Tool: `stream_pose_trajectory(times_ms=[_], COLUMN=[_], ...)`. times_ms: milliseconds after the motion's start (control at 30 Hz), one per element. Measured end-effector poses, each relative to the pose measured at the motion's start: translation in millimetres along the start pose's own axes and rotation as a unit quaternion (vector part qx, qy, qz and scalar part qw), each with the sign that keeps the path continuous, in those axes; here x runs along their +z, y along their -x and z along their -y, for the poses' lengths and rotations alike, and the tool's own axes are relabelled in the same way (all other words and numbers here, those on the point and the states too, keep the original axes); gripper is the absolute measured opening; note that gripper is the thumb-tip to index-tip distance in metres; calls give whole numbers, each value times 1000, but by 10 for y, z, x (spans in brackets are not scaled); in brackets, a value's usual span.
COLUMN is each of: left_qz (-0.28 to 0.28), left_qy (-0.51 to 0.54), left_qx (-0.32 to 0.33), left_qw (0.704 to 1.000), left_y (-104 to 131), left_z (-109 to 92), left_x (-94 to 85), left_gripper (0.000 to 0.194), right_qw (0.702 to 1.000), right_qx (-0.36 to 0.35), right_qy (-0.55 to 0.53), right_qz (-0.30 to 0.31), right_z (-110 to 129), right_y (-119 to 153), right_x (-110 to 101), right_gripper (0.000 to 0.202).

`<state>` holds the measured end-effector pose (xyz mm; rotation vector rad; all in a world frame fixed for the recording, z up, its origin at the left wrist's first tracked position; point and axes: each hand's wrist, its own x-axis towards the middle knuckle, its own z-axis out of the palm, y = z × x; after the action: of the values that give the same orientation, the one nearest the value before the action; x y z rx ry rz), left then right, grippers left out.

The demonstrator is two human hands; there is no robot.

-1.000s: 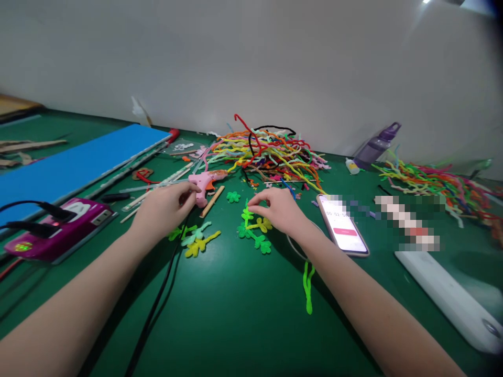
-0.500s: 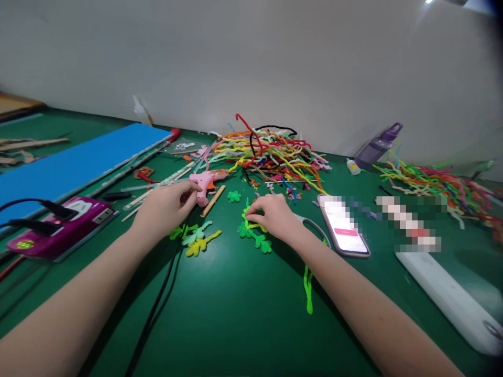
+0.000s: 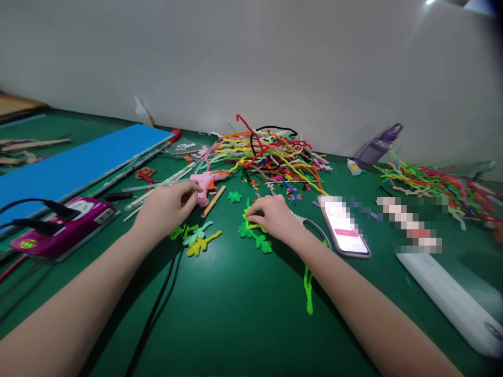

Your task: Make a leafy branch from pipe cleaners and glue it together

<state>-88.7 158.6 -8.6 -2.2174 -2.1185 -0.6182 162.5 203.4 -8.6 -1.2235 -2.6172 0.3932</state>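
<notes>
My left hand (image 3: 168, 204) is closed on the handle end of a pink glue gun (image 3: 203, 187), whose nozzle points right toward the coloured pile. My right hand (image 3: 271, 214) pinches at a piece of green pipe-cleaner flowers (image 3: 247, 229) on the table; a bit of yellow shows under its fingers. A separate green flower (image 3: 234, 197) lies between the hands. Below my left hand lie leaf-like pipe-cleaner shapes in yellow (image 3: 200, 245), pale green and bright green. Under my right forearm are scissors (image 3: 314, 228) and a bright green looped strand (image 3: 309, 293).
A heap of pipe cleaners (image 3: 271, 152) stands against the wall, with another pile (image 3: 428, 183) at right. A phone (image 3: 346, 230), a purple bottle (image 3: 379, 146) and a white bar (image 3: 448, 298) lie rightward. Leftward are a purple power strip (image 3: 66, 228), its cords and a blue board (image 3: 86, 157).
Almost nothing differs. The view has shifted very slightly; both hands keep their places.
</notes>
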Motion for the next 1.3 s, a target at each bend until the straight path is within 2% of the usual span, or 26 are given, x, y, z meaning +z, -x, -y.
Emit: stream_pose_trajectory(times_ms=[167,300,400,533,633,733,800,867,967,1000,1133,1300], left_qz=[-7,-13,-13,-17,-24,-27,-28,-30,-27,-24,-18,-18], left_qy=[9,16,16,15,15,14,15,19,21,20,18,14], left_qx=[1,0,4,6,4,5,5,4,5,6,11,17], left_qw=[1000,1000,1000,1000,1000,1000,999,999,999,999,1000,1000], left_y=[4,6,9,16,20,22,23,24,24,23,24,26], left_z=[10,11,9,1,-11,-23,-28,-31,-31,-30,-19,-7], left_x=[-3,-13,-16,-22,-31,-40,-45,-49,-51,-50,-41,-33], left_gripper=[33,33,33,33,33,34,34,34,34,34,33,32], right_qw=[1000,998,992,969,961,963,965,964,956,953,940,922], right_qx=[-3,-8,-91,-237,-266,-258,-250,-252,-278,-288,-327,-373], right_qy=[-2,5,33,65,78,76,76,78,91,95,92,96], right_qz=[-20,-63,-86,-22,-14,-13,-15,-11,-5,-6,-20,-40], right_z=[11,215,500,842,967,1005,1015,1029,1054,1059,1025,873], right_y=[8,73,186,378,494,564,590,610,648,665,751,849], right_x=[-48,-154,-147,53,229,318,319,289,229,214,188,187], right_gripper=[8,15,20,21,28,44,47,40,14,11,16,18])
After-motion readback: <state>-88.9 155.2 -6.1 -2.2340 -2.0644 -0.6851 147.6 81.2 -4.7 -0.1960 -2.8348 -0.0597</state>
